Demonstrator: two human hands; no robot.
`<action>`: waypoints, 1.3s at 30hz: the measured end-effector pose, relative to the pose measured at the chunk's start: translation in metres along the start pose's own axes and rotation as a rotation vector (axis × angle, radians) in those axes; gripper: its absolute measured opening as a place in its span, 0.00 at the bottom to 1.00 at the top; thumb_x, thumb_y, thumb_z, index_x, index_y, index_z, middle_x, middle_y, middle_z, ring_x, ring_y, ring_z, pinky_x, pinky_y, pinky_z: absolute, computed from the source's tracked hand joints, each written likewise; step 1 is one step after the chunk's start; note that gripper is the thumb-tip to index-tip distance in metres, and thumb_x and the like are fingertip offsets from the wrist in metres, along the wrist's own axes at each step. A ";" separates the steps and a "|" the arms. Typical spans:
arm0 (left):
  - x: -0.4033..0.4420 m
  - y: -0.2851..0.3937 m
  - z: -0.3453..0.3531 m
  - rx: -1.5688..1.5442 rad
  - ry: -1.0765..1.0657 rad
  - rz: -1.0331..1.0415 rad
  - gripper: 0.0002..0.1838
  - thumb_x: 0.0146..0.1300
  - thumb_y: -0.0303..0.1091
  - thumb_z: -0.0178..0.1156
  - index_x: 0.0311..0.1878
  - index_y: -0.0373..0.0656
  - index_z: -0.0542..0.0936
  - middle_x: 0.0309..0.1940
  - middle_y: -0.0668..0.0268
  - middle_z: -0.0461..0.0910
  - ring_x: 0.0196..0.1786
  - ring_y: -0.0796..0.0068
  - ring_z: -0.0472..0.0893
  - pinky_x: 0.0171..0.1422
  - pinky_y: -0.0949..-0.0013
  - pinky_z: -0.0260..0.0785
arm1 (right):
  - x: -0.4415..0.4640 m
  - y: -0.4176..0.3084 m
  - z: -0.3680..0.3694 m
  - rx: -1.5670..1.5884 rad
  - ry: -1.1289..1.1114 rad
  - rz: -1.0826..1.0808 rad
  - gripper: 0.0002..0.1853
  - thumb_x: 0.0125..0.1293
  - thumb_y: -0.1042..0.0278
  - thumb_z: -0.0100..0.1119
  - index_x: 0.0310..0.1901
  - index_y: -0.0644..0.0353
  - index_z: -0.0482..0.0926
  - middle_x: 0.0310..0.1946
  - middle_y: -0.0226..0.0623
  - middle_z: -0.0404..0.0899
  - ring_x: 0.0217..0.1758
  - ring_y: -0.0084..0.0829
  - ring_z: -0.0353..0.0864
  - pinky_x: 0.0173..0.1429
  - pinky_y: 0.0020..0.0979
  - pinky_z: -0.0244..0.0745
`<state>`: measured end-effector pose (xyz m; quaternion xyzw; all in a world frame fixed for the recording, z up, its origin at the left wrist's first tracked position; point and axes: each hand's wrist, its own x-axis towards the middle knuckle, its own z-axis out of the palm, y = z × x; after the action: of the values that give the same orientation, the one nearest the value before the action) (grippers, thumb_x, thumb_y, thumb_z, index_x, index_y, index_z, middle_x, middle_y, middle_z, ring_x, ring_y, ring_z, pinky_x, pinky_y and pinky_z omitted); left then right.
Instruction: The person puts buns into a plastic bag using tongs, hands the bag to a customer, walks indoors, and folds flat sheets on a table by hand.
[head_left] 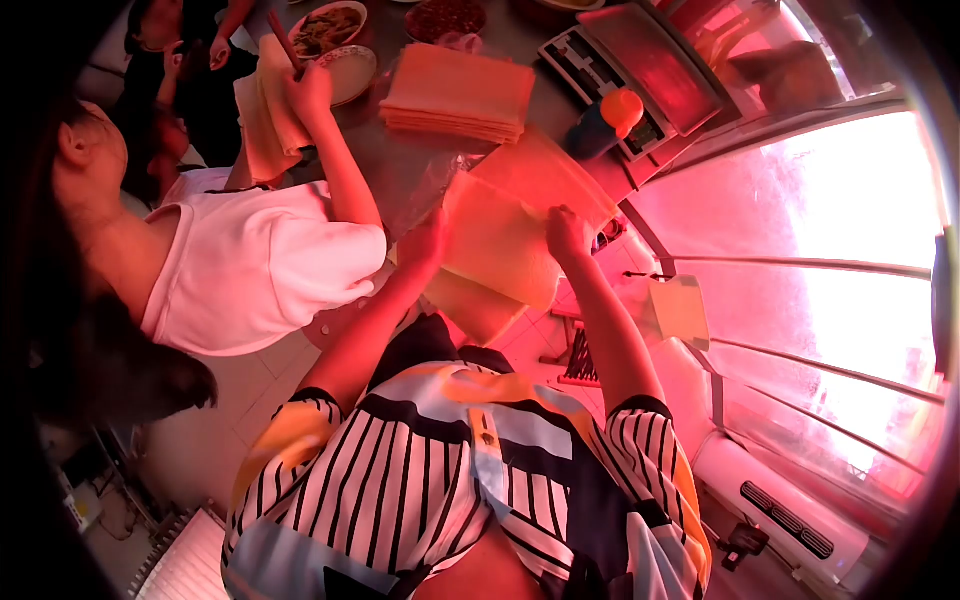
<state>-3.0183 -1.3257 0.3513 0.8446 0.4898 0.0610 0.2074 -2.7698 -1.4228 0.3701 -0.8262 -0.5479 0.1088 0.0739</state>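
Observation:
Between my two hands hangs a thin, pliable yellow-orange sheet (500,240) that looks like tofu skin. My left hand (425,240) is closed on its left edge, and my right hand (567,235) pinches its right edge. Part of the sheet drops below the table edge toward my lap. Another flat sheet (560,170) lies under and behind it on the table. Just beyond stands a thick stack of similar folded sheets (458,90). Crumpled clear plastic (440,185) lies near my left hand.
To the left, a person in a white top (260,260) holds chopsticks (284,42) and a sheet. A bowl of food (328,30), a white bowl (350,75) and a bowl of red filling (445,18) stand behind. At right are a scale (650,70) and a window (800,260).

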 end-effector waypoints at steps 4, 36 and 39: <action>-0.016 0.025 -0.011 0.192 0.386 0.487 0.24 0.59 0.37 0.55 0.60 0.46 0.67 0.54 0.60 0.71 0.57 0.58 0.71 0.58 0.49 0.61 | -0.001 -0.004 -0.001 -0.054 0.000 -0.006 0.07 0.54 0.68 0.53 0.33 0.59 0.78 0.37 0.43 0.78 0.41 0.45 0.80 0.43 0.45 0.76; -0.030 0.022 0.029 0.086 0.089 1.065 0.22 0.61 0.44 0.51 0.61 0.62 0.71 0.67 0.73 0.62 0.69 0.63 0.61 0.66 0.29 0.43 | -0.122 -0.043 -0.006 -0.147 0.181 -0.577 0.09 0.48 0.70 0.54 0.34 0.56 0.75 0.33 0.33 0.71 0.43 0.33 0.72 0.43 0.39 0.69; -0.027 0.022 0.019 0.119 0.113 1.094 0.22 0.59 0.41 0.54 0.59 0.54 0.73 0.61 0.69 0.70 0.63 0.62 0.69 0.64 0.39 0.57 | -0.107 -0.036 -0.002 -0.103 0.147 -0.618 0.08 0.48 0.72 0.53 0.32 0.56 0.74 0.27 0.34 0.71 0.35 0.36 0.75 0.38 0.40 0.71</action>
<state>-3.0089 -1.3641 0.3457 0.9816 -0.0077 0.1772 0.0708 -2.8415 -1.5075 0.3909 -0.6288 -0.7710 -0.0066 0.1007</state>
